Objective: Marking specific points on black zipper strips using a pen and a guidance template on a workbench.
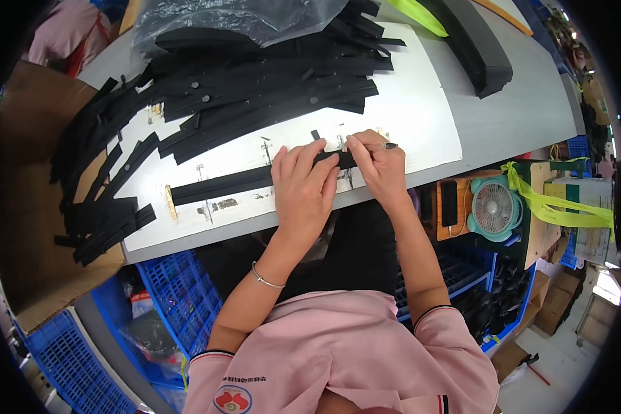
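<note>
A long black fabric strip (221, 186) lies across a white board (421, 131) on the table in front of me. My left hand (305, 183) rests on the strip with its fingers spread, pressing it against the board. Close beside it, my right hand (381, 165) is closed around a pen (379, 146) with a clear barrel and a black end. The pen's tip is hidden by the fingers at the strip's right end. Dark marks (207, 207) and a small tan piece (170, 202) show on the board around the strip.
Many black strips (248, 86) are heaped at the far side, partly under a clear plastic bag (234, 21). An open cardboard box (27, 172) stands left. A long black padded piece (472, 48) lies far right. A small fan (495, 207) and a phone (449, 203) sit at the right.
</note>
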The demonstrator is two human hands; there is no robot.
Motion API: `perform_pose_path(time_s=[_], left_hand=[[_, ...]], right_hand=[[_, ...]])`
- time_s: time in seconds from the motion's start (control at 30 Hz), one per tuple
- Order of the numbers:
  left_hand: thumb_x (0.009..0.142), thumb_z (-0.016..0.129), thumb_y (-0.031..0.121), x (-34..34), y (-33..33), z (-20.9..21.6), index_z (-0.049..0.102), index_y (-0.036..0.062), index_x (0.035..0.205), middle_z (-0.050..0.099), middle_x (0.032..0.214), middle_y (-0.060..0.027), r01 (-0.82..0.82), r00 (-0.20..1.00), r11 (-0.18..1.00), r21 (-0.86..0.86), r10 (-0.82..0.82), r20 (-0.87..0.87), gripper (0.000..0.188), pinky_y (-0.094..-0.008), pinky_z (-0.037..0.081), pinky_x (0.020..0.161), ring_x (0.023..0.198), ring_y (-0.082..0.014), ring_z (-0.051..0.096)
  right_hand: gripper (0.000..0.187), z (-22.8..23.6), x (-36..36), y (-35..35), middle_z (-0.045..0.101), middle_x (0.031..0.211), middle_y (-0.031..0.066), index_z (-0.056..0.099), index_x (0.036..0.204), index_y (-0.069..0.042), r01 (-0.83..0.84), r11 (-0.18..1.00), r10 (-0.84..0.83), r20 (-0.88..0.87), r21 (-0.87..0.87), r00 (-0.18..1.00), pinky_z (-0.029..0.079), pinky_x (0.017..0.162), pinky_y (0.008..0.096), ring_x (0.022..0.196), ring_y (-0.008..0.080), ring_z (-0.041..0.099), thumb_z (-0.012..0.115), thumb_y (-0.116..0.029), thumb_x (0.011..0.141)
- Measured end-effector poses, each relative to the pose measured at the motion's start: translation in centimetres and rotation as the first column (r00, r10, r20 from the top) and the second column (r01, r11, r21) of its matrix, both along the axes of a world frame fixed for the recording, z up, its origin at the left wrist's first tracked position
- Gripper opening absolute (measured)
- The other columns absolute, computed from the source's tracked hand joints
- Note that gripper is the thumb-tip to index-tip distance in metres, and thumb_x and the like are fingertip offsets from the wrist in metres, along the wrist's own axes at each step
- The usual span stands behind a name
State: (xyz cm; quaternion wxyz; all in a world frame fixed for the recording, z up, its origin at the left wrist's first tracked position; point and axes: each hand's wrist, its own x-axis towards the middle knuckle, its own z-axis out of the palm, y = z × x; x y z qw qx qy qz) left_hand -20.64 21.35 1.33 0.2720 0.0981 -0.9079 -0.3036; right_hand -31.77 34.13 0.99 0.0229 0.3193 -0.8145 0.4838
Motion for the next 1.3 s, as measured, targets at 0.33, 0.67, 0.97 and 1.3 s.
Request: perform_pose_path(time_s=[0.33,0.67,0.97,1.3], left_hand=[[0.085,0.078,0.009,-0.2,0.0,-0.2,0.079,0.0076,0.103,0.069,0.123,-0.0058,0.001,1.000,1.000,0.001,-0.001,-0.011,0.017,-0.0517,0.038,0.114,0.115,-0.0264,0.061],[0.086,0.076,0.011,1.0,-0.3,-0.1,0.072,0.0086,0.120,0.062,0.138,-0.0108,0.005,1.000,1.000,0.007,-0.005,0.010,0.035,-0.0566,0.032,0.118,0.130,-0.0335,0.054],[0.099,0.067,0.030,1.7,-2.8,-0.4,0.059,0.0013,0.141,0.050,0.153,-0.0168,0.091,0.987,0.993,-0.080,-0.079,0.143,0.051,-0.0711,0.016,0.119,0.148,-0.0363,0.038],[0.098,0.069,0.017,1.7,-10.7,-0.3,0.066,0.0024,0.130,0.058,0.143,-0.0181,0.034,0.999,0.999,-0.011,-0.034,-0.027,0.035,-0.0582,0.020,0.125,0.145,-0.0375,0.045]], right_hand=[[0.023,0.4,-0.2,0.7,0.072,0.074,0.0101,0.072,0.082,0.003,-0.087,0.996,0.091,0.104,-0.036,0.990,0.049,0.056,0.0319,0.061,0.0219,0.068,0.066,-0.013,0.098],[0.021,0.3,-0.2,1.1,0.070,0.074,0.0089,0.070,0.081,0.000,-0.129,0.989,0.114,0.176,0.073,0.978,0.050,0.064,0.0333,0.066,0.0206,0.066,0.061,-0.012,0.096],[0.028,-0.7,0.1,2.3,0.066,0.077,0.0018,0.072,0.084,0.001,0.164,0.947,-0.074,0.310,-0.275,0.948,0.038,0.052,0.0199,0.056,0.0034,0.048,0.061,-0.015,0.104],[0.026,-0.7,-0.1,1.1,0.067,0.077,0.0020,0.074,0.087,0.000,0.187,0.939,-0.081,0.341,-0.290,0.937,0.035,0.051,0.0192,0.054,0.0024,0.045,0.062,-0.015,0.105]])
